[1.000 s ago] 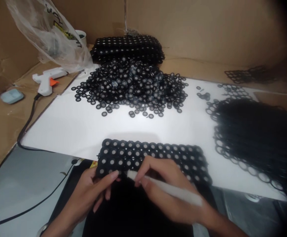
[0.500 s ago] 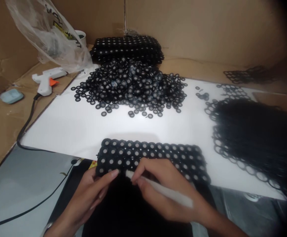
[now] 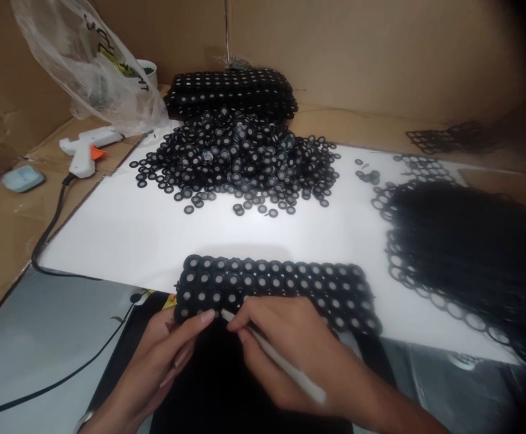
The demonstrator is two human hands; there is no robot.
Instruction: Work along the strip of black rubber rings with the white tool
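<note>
A black sheet of joined round pieces with pale centres [image 3: 263, 272] lies along the near edge of the white board. My left hand [image 3: 167, 346] grips its near left corner, thumb on top and fingers underneath. A slim white pen-like tool [image 3: 285, 367] is pinched in my right hand [image 3: 290, 349], its tip at the sheet's near row, just right of my left thumb. My right hand hides part of the lower rows. Beyond the sheet, a heap of loose black discs with pale centres [image 3: 245, 157] covers the middle of the white board [image 3: 122, 235].
Behind the heap sits a stack of finished-looking dotted black sheets [image 3: 231, 90]. Black ring mesh [image 3: 462, 241] is piled at right. At left are a white glue gun [image 3: 84, 154] with its cord, a pale blue case [image 3: 22, 178] and a clear plastic bag [image 3: 95, 72]. Cardboard walls [image 3: 358, 60] stand behind.
My right hand and the white tool have shifted slightly left along the near row, closer to my left thumb. The tool now tilts more steeply. My left hand keeps its grip.
</note>
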